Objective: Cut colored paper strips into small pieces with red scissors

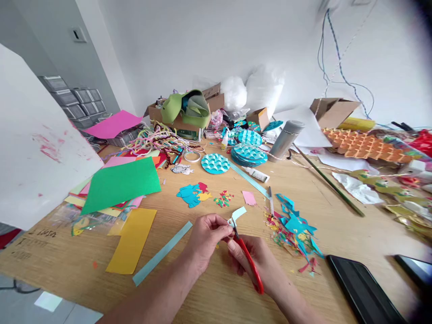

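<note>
My right hand [251, 258] is closed round red-handled scissors [249, 258], whose blades point away from me at a small pale blue paper piece [239, 214]. Pinched in the fingertips of my left hand [211, 234] is the near end of that paper, right beside the blades. Whether the blades are fully closed is hard to see. Left of my left hand a pale blue paper strip [164, 253] lies flat. Beyond my hands are cut-out paper fish [191, 194], a heap of tiny paper bits [223, 198] and a pink paper square [249, 198].
Blue paper scraps [297, 222] and a pen [271, 201] lie to the right, with a black phone [361, 285] nearer. Green felt-like sheet [123, 184] and yellow paper [133, 240] are at left. Scalloped blue discs [215, 163], a glue tube [258, 174] and a grey flask [286, 139] stand farther back.
</note>
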{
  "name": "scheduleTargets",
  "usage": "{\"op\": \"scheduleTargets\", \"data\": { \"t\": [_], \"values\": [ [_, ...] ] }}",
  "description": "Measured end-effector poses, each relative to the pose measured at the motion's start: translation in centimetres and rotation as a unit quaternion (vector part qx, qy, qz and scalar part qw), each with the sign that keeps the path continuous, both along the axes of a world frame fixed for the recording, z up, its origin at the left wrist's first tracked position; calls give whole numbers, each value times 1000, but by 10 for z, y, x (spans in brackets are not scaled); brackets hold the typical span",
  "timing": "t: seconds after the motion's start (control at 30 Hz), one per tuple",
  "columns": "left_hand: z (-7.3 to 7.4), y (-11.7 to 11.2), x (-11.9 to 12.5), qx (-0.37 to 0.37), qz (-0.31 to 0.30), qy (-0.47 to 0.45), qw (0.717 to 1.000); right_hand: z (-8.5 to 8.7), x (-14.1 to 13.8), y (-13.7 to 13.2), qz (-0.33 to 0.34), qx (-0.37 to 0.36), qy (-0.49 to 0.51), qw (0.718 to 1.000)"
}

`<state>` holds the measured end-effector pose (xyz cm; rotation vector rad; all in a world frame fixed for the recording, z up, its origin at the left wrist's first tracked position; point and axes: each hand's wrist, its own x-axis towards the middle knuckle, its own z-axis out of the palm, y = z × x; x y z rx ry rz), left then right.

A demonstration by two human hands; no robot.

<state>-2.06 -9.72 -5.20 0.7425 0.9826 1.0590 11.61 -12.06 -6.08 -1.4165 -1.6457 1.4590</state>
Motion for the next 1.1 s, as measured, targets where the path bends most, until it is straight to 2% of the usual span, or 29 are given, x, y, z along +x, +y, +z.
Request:
{"op": "scheduleTargets", "data": {
  "t": [0.43,0.8,0.97,1.1],
  "values": [
    [0,0,0,-34,-2,-48,998,1,1,0,5,13,-10,1000],
    [0,1,0,-56,-5,-68,996,-8,3,1,-11,72,-75,995],
    [2,1,1,-66,-2,-78,995,-6,4,1,-22,102,-91,990],
    [3,1,1,-70,-2,-87,994,-9,4,2,-24,88,-101,991]
  ]
}}
